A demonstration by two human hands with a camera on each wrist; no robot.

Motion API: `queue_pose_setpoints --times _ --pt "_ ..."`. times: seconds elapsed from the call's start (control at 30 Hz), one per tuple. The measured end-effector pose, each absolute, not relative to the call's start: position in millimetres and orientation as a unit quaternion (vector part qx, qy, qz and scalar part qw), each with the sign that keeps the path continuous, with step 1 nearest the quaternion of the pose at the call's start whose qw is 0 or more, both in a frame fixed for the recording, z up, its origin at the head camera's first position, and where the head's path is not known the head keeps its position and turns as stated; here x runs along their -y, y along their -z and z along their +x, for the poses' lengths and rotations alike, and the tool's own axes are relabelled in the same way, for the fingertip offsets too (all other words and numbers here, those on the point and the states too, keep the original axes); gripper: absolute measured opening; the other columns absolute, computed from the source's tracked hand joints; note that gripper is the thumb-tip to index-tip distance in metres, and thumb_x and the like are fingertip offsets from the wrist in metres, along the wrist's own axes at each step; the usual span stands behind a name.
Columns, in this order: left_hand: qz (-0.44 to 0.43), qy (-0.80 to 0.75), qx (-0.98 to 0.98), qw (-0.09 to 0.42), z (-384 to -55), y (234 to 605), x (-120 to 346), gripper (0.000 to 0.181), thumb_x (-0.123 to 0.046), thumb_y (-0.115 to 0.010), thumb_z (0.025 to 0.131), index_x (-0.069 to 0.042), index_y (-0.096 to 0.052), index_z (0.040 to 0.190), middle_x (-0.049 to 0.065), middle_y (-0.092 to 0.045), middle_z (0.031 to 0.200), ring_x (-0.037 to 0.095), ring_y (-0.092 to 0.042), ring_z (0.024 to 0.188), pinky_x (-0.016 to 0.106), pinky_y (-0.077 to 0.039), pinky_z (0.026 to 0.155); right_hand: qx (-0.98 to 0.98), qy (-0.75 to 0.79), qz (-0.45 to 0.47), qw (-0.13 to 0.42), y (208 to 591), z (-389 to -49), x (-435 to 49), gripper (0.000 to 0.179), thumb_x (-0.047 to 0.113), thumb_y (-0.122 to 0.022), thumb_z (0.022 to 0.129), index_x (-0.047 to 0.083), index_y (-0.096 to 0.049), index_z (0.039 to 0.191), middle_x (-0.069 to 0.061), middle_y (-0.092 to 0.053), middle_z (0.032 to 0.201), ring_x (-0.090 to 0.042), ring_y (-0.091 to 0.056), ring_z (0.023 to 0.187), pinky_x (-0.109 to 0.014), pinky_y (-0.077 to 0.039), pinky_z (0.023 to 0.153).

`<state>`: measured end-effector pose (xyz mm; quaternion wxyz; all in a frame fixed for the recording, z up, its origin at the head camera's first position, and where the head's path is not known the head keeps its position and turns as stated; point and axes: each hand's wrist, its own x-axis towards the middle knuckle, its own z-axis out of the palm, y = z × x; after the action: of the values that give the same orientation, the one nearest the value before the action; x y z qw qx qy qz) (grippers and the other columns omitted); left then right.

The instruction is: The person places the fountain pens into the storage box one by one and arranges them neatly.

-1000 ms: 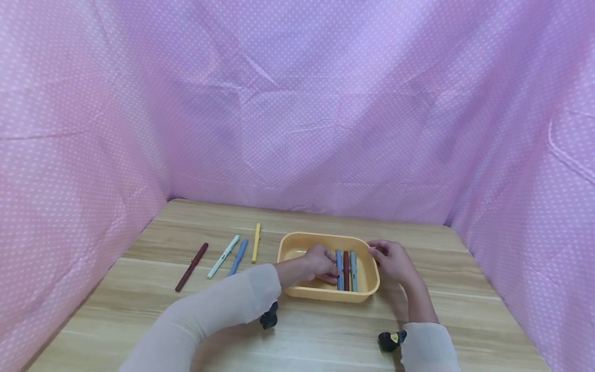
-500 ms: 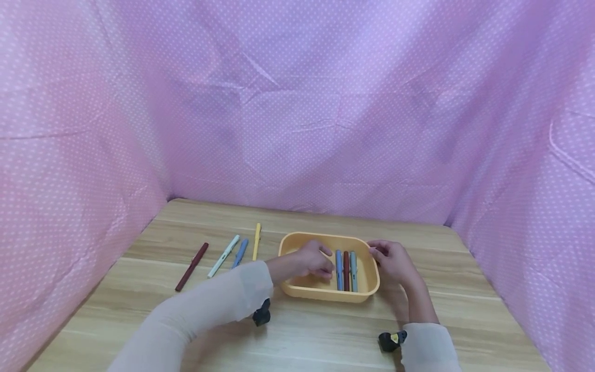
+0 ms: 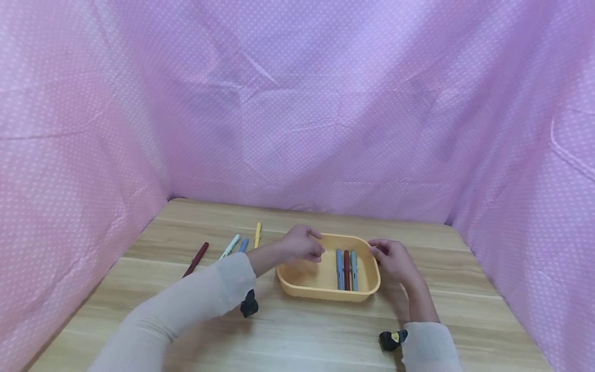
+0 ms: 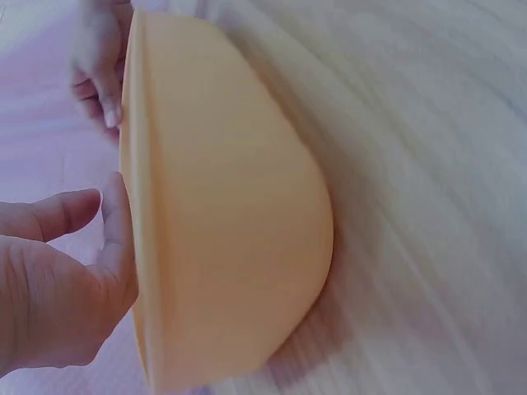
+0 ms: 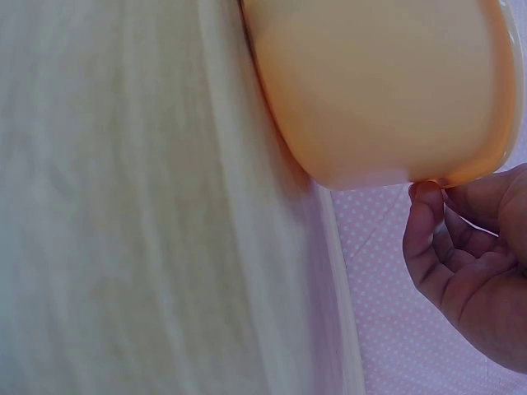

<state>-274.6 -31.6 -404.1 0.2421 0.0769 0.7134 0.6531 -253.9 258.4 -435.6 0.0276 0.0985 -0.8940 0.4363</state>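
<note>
A yellow-orange plastic tray (image 3: 316,294) stands on the table. Side by side in its right half lie a blue pen (image 3: 340,268), a dark red pen (image 3: 346,271) and a grey-green pen (image 3: 354,269). Over the tray's back left part hovers my left hand (image 3: 302,244), holding nothing, its thumb and index finger apart. At the back right corner, my right hand (image 3: 394,261) pinches the tray's rim between thumb and fingers. In the right wrist view the right hand's fingertips (image 5: 426,191) touch the tray's wall (image 5: 370,107).
Left of the tray lie a dark red pen (image 3: 197,257), a mint pen (image 3: 230,245), a blue pen (image 3: 244,244) and a yellow pen (image 3: 257,235), some partly hidden by the left arm. Pink dotted cloth (image 3: 297,129) surrounds the wooden table (image 3: 316,336).
My left hand has let go of the blue pen in the tray, then risen and moved back to the left. The right hand stays at the tray's corner.
</note>
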Motion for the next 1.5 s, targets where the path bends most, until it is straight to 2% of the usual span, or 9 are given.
queue_pose_setpoints --times 0.17,0.33,0.43,0.6,0.77,0.9,1.07,1.23,1.5 --pt "0.077 -0.646 -0.727 0.222 -281 394 48 0.051 0.012 -0.064 0.091 0.01 -0.046 0.139 0.033 -0.062 0.126 0.045 -0.065 0.111 0.034 -0.064 0.083 0.896 -0.432 0.1 0.031 436 -255 -259 0.027 0.006 -0.056 0.105 -0.009 -0.065 0.125 -0.018 -0.072 0.104 -0.023 -0.068 0.091 -0.026 -0.06 0.075" --pt "0.061 -0.646 -0.736 0.193 -286 388 62 0.052 0.012 -0.064 0.091 0.008 -0.048 0.14 0.03 -0.065 0.122 0.03 -0.069 0.092 0.034 -0.064 0.083 0.897 -0.43 0.101 0.033 437 -257 -260 0.026 0.005 -0.055 0.105 -0.008 -0.065 0.125 -0.018 -0.072 0.104 -0.023 -0.068 0.091 -0.028 -0.061 0.075" --pt "0.052 -0.647 -0.738 0.183 -293 386 73 0.052 0.01 -0.066 0.091 0.007 -0.049 0.14 0.03 -0.065 0.123 0.028 -0.069 0.092 0.034 -0.064 0.083 0.897 -0.428 0.102 0.035 437 -258 -261 0.026 0.005 -0.056 0.105 -0.009 -0.066 0.125 -0.018 -0.072 0.103 -0.023 -0.068 0.09 -0.028 -0.061 0.074" --pt "0.046 -0.633 -0.754 0.167 -303 389 95 0.054 0.005 -0.069 0.092 0.006 -0.048 0.141 0.029 -0.064 0.122 0.035 -0.068 0.099 0.035 -0.064 0.084 0.897 -0.429 0.099 0.033 435 -258 -261 0.026 0.005 -0.055 0.105 -0.008 -0.066 0.125 -0.017 -0.072 0.101 -0.02 -0.067 0.088 -0.025 -0.06 0.073" --pt "0.028 -0.612 -0.777 0.149 -306 391 115 0.052 0.002 -0.069 0.093 0.004 -0.048 0.14 0.02 -0.066 0.116 0.037 -0.066 0.107 0.043 -0.061 0.094 0.895 -0.432 0.103 0.034 436 -258 -260 0.026 0.005 -0.056 0.105 -0.009 -0.066 0.123 -0.018 -0.073 0.101 -0.02 -0.068 0.087 -0.024 -0.06 0.072" --pt "0.011 -0.601 -0.787 0.141 -306 394 132 0.052 0.001 -0.069 0.093 0.003 -0.049 0.14 0.019 -0.066 0.117 0.039 -0.065 0.11 0.047 -0.059 0.098 0.894 -0.435 0.102 0.035 436 -258 -260 0.025 0.005 -0.056 0.105 -0.009 -0.066 0.123 -0.018 -0.072 0.101 -0.021 -0.068 0.088 -0.024 -0.06 0.071" --pt "0.003 -0.591 -0.795 0.135 -304 397 154 0.054 0.0 -0.068 0.094 0.006 -0.045 0.143 0.023 -0.065 0.121 0.038 -0.064 0.108 0.048 -0.058 0.099 0.896 -0.433 0.097 0.029 436 -256 -261 0.025 0.006 -0.055 0.105 -0.007 -0.067 0.124 -0.017 -0.072 0.103 -0.022 -0.068 0.09 -0.025 -0.06 0.073" --pt "0.0 -0.581 -0.803 0.128 -303 399 176 0.056 -0.004 -0.067 0.096 0.006 -0.043 0.146 0.024 -0.063 0.127 0.041 -0.062 0.116 0.046 -0.058 0.098 0.896 -0.432 0.096 0.029 437 -256 -261 0.025 0.006 -0.055 0.105 -0.006 -0.067 0.124 -0.017 -0.072 0.104 -0.023 -0.068 0.092 -0.027 -0.06 0.074" --pt "-0.02 -0.555 -0.825 0.106 -299 407 204 0.052 -0.006 -0.064 0.098 0.006 -0.045 0.145 0.021 -0.065 0.121 0.038 -0.066 0.108 0.043 -0.061 0.094 0.897 -0.43 0.095 0.03 439 -256 -261 0.025 0.008 -0.055 0.105 -0.005 -0.067 0.123 -0.015 -0.072 0.103 -0.021 -0.066 0.089 -0.027 -0.059 0.073"
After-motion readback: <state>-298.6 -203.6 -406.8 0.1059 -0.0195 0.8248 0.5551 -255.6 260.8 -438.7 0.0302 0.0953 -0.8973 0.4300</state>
